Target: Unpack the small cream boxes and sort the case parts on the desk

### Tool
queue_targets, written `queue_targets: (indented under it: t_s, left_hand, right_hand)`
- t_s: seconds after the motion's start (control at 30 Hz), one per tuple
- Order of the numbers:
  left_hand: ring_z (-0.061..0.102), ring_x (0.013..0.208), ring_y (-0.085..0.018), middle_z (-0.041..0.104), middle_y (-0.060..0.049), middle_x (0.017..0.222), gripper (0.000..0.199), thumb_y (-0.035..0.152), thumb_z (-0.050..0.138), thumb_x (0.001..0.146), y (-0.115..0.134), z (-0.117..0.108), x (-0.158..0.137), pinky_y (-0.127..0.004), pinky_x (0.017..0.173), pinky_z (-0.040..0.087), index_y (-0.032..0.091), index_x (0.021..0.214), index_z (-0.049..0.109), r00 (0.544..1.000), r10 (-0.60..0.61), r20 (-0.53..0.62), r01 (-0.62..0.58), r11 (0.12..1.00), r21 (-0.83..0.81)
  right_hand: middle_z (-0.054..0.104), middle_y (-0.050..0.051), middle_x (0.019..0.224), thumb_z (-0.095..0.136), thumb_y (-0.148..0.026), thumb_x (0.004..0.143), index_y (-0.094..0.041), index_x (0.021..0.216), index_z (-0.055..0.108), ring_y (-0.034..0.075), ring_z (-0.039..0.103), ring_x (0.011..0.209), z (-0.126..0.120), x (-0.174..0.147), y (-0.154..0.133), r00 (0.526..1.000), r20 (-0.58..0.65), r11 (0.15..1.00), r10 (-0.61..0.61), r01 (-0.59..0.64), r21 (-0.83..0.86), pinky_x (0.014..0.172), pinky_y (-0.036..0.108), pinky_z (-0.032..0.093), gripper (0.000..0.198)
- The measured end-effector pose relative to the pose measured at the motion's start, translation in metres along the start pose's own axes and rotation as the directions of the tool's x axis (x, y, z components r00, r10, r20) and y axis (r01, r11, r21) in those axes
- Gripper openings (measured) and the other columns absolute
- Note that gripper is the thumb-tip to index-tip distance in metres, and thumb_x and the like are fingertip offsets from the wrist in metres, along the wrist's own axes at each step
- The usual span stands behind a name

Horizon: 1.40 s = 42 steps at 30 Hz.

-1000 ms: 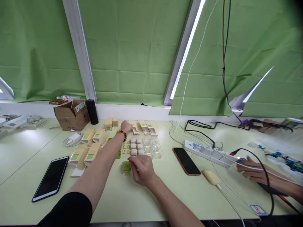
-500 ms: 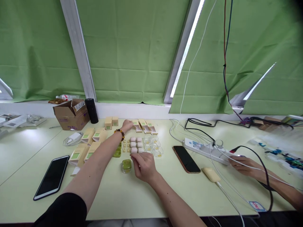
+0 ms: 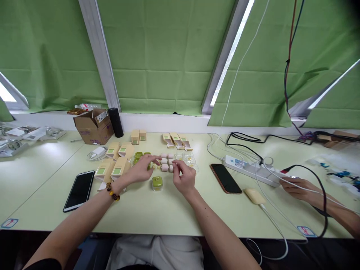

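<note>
My left hand (image 3: 142, 169) hovers over the middle of the table, fingers stretched towards rows of small pale pink pieces (image 3: 164, 162). Under and beside it, small yellowish parts (image 3: 155, 165) and green lids (image 3: 138, 155) are partly covered. At the right end of the pink rows is my right hand (image 3: 184, 176), thumb and fingertips pinched; what they hold, if anything, cannot be made out. A small clear jar with a green lid (image 3: 157, 182) stands upright in front, between both hands. Clear cups (image 3: 189, 157) lie behind my right hand.
Beige cartons with green labels (image 3: 118, 170) stand left, two small boxes (image 3: 135, 135) and several open cartons (image 3: 176, 140) at the back. Phones (image 3: 79, 190) lie either side. Right are a power strip (image 3: 250, 170), cables, and another person's hand (image 3: 299, 188).
My left hand has come back from the open cartons at the rear to the small parts. My right hand has shifted slightly rightward past the pink pieces. The camera view has tilted down.
</note>
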<state>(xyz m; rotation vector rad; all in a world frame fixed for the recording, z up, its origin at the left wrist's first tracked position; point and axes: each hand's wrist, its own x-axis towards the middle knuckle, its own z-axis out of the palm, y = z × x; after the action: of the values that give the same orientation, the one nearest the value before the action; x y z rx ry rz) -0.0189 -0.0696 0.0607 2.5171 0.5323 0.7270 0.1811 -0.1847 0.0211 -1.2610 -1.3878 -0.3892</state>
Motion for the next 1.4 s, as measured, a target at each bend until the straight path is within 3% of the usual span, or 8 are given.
queue_targets:
  t_s: [0.1, 0.23, 0.47, 0.53, 0.67, 0.9, 1.1, 1.4]
  left_hand:
    - [0.052, 0.137, -0.027, 0.068, -0.007, 0.134, 0.083, 0.000, 0.055, 0.071, 0.007, 0.001, -0.026, -0.043, 0.111, 0.048, 0.033, 0.147, 0.054, 0.984, 0.116, 0.139, -0.122, 0.992, 0.036]
    - [0.053, 0.134, -0.028, 0.067, -0.008, 0.131, 0.081, 0.005, 0.067, 0.074, 0.013, 0.006, -0.033, -0.042, 0.108, 0.049, 0.034, 0.148, 0.052, 0.965, 0.146, 0.216, -0.155, 0.988, 0.024]
    - [0.050, 0.132, -0.029, 0.059, -0.010, 0.135, 0.056, 0.030, 0.078, 0.084, 0.001, 0.015, -0.038, -0.049, 0.116, 0.038, 0.029, 0.138, 0.062, 0.978, -0.058, 0.203, 0.102, 0.971, -0.214]
    - [0.050, 0.135, -0.030, 0.058, -0.012, 0.138, 0.056, 0.038, 0.079, 0.086, -0.005, 0.014, -0.036, -0.049, 0.118, 0.037, 0.026, 0.139, 0.062, 0.985, -0.075, 0.157, 0.137, 0.892, -0.430]
    - [0.058, 0.131, -0.031, 0.062, -0.016, 0.140, 0.062, 0.047, 0.077, 0.089, -0.013, 0.013, -0.027, -0.045, 0.113, 0.043, 0.020, 0.142, 0.058, 0.992, -0.081, 0.095, 0.125, 0.577, -0.807]
    - [0.068, 0.119, -0.029, 0.069, -0.016, 0.133, 0.059, 0.046, 0.077, 0.090, -0.007, 0.018, -0.028, -0.045, 0.110, 0.048, 0.019, 0.140, 0.062, 0.991, -0.063, 0.117, 0.130, 0.302, -0.944]
    - [0.068, 0.118, -0.026, 0.068, -0.016, 0.134, 0.063, 0.044, 0.079, 0.089, -0.008, 0.027, -0.034, -0.039, 0.104, 0.051, 0.021, 0.143, 0.058, 0.980, -0.143, 0.140, 0.182, 0.341, -0.922]
    - [0.066, 0.115, -0.026, 0.069, -0.013, 0.126, 0.076, 0.058, 0.084, 0.077, -0.009, 0.033, -0.031, -0.039, 0.097, 0.053, 0.023, 0.138, 0.056, 0.967, -0.248, 0.054, 0.174, 0.492, -0.853]
  right_hand:
    - [0.060, -0.004, 0.057, 0.054, -0.022, 0.098, -0.019, 0.095, 0.068, 0.011, 0.051, 0.045, 0.005, -0.004, 0.003, 0.997, 0.030, 0.998, 0.065, -0.066, 0.021, 0.049, 0.024, 0.038, 0.014]
    - [0.059, -0.005, 0.057, 0.053, -0.026, 0.099, -0.019, 0.095, 0.068, 0.011, 0.050, 0.045, 0.011, -0.009, 0.004, 0.985, 0.107, 0.989, 0.136, -0.141, 0.040, 0.050, 0.023, 0.038, 0.016]
    - [0.062, -0.003, 0.061, 0.053, -0.031, 0.099, -0.020, 0.101, 0.068, 0.013, 0.054, 0.050, 0.013, -0.013, 0.000, 0.953, 0.193, 0.965, 0.233, -0.251, 0.076, 0.053, 0.024, 0.041, 0.018]
    - [0.064, -0.003, 0.063, 0.053, -0.029, 0.098, -0.020, 0.103, 0.067, 0.013, 0.056, 0.051, 0.013, -0.013, -0.002, 0.953, 0.195, 0.963, 0.231, -0.253, 0.095, 0.054, 0.024, 0.042, 0.017]
    - [0.068, -0.001, 0.069, 0.052, -0.025, 0.098, -0.021, 0.108, 0.065, 0.014, 0.057, 0.053, 0.012, -0.014, -0.005, 0.961, 0.225, 0.971, 0.162, -0.196, 0.137, 0.056, 0.026, 0.043, 0.016]
    - [0.071, 0.006, 0.093, 0.059, -0.021, 0.096, -0.024, 0.124, 0.058, 0.018, 0.063, 0.069, 0.014, -0.018, -0.016, 0.961, 0.274, 0.981, -0.032, -0.022, 0.193, 0.060, 0.030, 0.050, 0.029]
    - [0.061, 0.015, 0.131, 0.067, -0.024, 0.092, -0.028, 0.146, 0.047, 0.024, 0.065, 0.089, 0.011, -0.015, -0.023, 0.947, 0.314, 0.971, -0.065, -0.012, 0.237, 0.064, 0.037, 0.058, 0.058]
    - [0.059, 0.016, 0.134, 0.065, -0.017, 0.093, -0.029, 0.147, 0.047, 0.029, 0.064, 0.111, 0.013, -0.016, -0.022, 0.944, 0.309, 0.957, -0.116, 0.022, 0.291, 0.067, 0.037, 0.062, 0.058]
